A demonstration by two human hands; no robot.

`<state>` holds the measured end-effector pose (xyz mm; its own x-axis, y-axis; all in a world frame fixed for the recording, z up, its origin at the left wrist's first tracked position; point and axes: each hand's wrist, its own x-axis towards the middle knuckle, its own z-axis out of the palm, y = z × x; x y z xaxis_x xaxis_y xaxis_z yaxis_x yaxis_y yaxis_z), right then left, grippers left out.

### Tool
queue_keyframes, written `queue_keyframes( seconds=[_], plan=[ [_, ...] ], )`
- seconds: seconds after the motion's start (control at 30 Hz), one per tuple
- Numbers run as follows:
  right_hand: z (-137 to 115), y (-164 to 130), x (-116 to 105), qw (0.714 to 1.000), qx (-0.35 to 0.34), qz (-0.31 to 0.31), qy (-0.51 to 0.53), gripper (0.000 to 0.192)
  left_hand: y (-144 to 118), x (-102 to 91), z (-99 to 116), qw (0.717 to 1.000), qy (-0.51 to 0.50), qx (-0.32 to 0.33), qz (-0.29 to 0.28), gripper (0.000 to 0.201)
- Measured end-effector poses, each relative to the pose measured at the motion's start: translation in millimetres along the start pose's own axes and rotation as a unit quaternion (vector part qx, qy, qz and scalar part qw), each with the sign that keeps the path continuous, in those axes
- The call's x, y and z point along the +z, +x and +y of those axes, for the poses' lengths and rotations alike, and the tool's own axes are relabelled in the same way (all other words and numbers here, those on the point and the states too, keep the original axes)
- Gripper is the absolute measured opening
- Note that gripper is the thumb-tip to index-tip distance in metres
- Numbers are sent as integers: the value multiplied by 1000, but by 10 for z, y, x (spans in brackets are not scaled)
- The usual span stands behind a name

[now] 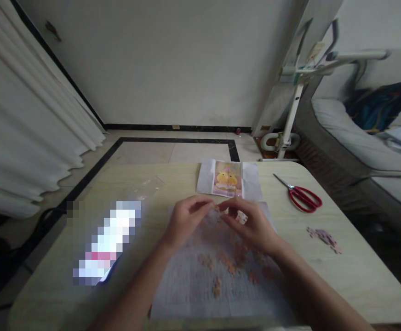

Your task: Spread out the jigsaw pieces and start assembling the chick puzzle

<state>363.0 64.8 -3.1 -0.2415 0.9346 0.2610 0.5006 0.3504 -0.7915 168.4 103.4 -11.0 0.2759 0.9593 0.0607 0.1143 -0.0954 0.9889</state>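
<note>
Over a printed paper sheet (183,294), my left hand (188,220) pinches a small jigsaw puzzle piece (217,208) between thumb and forefinger. My right hand (254,225) meets it from the other side, its thumb and fingers closed around puzzle pieces near the same spot. A pale patterned patch (242,216) shows between the right fingers. Exactly how the held pieces sit is too small and blurred to tell. Several loose orange and pink pieces (230,265) lie scattered on the sheet below both hands.
Beyond the hands lies a creased paper with a yellow cartoon picture (227,177). Red-handled scissors (304,198) and a cluster of purple pieces (324,239) are on the right. A blurred-out lit phone (112,239) and a clear plastic bag (148,187) are on the left.
</note>
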Motion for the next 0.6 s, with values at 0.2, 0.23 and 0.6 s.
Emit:
queue_keyframes(
  seconds=[0.2,0.23,0.6],
  plan=[
    [1,3,69,999,-45,0,2,26,-60,139,13,995,-84,-31,-50,21],
    [16,3,74,999,-53,0,1,29,-66,147,10,994,-87,-34,-55,22],
    [58,0,75,998,-62,31,-16,23,-82,205,27,985,-128,-112,-11,20]
  ],
)
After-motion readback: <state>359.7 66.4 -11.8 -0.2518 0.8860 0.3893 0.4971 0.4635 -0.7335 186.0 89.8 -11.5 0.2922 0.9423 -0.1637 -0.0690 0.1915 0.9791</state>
